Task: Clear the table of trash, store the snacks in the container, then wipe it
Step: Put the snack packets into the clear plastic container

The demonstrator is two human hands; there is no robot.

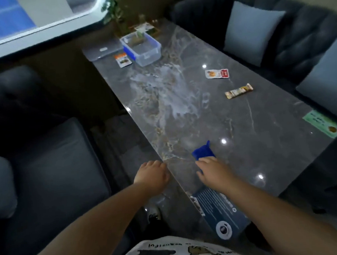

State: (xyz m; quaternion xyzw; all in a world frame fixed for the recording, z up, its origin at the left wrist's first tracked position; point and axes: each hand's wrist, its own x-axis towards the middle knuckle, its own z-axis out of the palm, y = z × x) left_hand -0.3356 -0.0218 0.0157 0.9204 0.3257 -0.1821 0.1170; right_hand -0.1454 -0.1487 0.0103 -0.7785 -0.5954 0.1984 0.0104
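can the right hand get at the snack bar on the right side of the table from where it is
Probably yes. The right hand rests on the blue cloth, and only bare tabletop lies between it and the snack bar, though that looks a long stretch forward.

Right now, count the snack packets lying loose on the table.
3: one left of the clear container, one red-and-white mid-right, one bar nearer me. Others may sit inside the container.
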